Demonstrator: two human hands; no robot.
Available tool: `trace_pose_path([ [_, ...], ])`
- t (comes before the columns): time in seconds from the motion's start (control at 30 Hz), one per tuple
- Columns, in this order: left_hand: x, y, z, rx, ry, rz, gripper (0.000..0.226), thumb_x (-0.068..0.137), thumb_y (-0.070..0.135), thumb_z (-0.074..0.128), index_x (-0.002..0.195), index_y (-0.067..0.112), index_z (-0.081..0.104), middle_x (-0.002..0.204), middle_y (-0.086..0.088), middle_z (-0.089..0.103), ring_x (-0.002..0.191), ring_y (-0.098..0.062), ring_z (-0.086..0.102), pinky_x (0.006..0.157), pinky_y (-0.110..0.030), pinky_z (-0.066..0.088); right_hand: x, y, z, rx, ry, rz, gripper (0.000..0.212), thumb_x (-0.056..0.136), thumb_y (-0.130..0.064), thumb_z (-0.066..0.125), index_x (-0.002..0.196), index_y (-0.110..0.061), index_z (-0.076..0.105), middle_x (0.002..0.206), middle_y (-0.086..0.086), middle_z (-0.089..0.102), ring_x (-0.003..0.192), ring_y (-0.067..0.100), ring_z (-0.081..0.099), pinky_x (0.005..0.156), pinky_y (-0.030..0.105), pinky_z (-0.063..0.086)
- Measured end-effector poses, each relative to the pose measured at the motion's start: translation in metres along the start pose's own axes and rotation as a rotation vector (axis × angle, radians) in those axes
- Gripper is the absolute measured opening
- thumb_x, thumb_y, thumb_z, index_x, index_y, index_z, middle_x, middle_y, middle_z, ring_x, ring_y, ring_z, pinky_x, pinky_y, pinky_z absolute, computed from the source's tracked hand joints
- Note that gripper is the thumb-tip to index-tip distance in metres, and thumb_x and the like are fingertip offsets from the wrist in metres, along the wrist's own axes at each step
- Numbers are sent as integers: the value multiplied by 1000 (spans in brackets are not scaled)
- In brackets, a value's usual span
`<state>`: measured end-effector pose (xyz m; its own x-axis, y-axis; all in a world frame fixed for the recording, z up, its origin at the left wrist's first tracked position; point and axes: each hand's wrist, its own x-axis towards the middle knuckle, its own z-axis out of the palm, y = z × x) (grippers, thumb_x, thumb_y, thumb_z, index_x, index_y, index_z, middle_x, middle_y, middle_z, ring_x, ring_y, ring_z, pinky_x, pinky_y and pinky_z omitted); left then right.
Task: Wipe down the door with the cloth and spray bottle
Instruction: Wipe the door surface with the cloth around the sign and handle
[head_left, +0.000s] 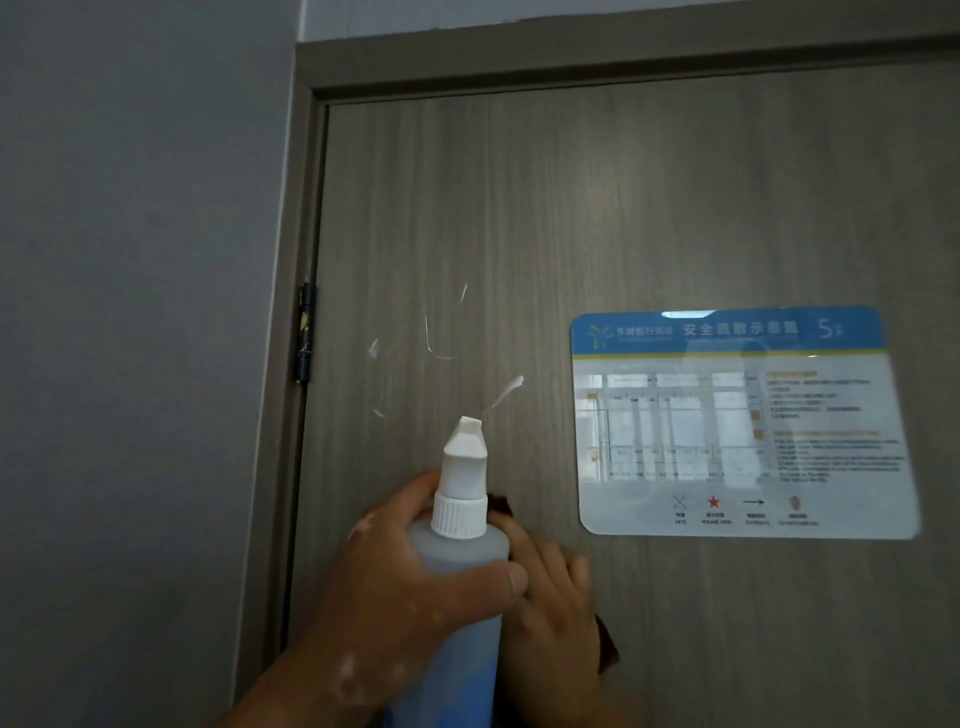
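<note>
My left hand (400, 577) grips a translucent spray bottle (460, 551) with a white nozzle and bluish liquid, held upright and pointed at the grey-brown wooden door (571, 208). White streaks of spray (506, 389) hang in front of the door just above the nozzle. My right hand (558, 592) lies with straight fingers against the door, just right of the bottle, pressing a dark reddish-brown cloth (608, 649) flat. Only the cloth's edges show, above and below the hand.
A laminated evacuation plan sign (737, 421) with a blue header is fixed to the door at the right. A dark hinge (306, 332) sits on the door's left edge, inside the brown frame (296, 156). A grey wall (130, 312) fills the left side.
</note>
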<state>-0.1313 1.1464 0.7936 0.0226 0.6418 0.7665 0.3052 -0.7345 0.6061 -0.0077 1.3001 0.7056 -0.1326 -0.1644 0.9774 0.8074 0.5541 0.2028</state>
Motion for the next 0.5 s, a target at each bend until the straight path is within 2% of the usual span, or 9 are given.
trace_pose_path([
  [0.1, 1, 3, 2, -12, -10, -4, 58, 35, 46, 81, 91, 35, 69, 86, 9, 74, 79, -12, 71, 63, -18, 57, -13, 2, -6, -13, 18, -39, 22, 101, -33, 56, 119, -23, 63, 129, 2, 67, 92, 21, 62, 71, 36, 37],
  [0.23, 4, 10, 5, -25, -40, 13, 58, 37, 45, 83, 92, 33, 68, 85, -1, 74, 80, -21, 72, 69, -33, 60, -16, 3, -8, -47, 34, -71, 22, 93, -33, 63, 113, -25, 61, 123, -3, 60, 90, 19, 57, 69, 36, 37],
  [0.37, 4, 15, 5, -30, -53, 26, 57, 36, 43, 84, 89, 30, 68, 84, -6, 74, 79, -24, 72, 69, -38, 60, -17, 1, -12, -53, 46, -58, 14, 94, -31, 58, 107, -25, 59, 117, -4, 57, 86, 18, 53, 69, 35, 33],
  [0.43, 4, 16, 4, -49, -55, 20, 56, 37, 40, 85, 90, 30, 68, 85, -10, 74, 82, -31, 71, 73, -47, 59, -16, 1, -12, -38, 52, -51, 14, 101, -30, 49, 107, -24, 60, 118, -3, 58, 86, 19, 55, 68, 36, 34],
  [0.5, 3, 16, 2, -91, -51, 13, 56, 38, 37, 85, 91, 30, 69, 86, -16, 74, 83, -38, 71, 76, -52, 57, -11, 2, -11, -19, 48, -57, 18, 103, -33, 50, 112, -25, 63, 124, -2, 64, 87, 20, 60, 68, 36, 38],
])
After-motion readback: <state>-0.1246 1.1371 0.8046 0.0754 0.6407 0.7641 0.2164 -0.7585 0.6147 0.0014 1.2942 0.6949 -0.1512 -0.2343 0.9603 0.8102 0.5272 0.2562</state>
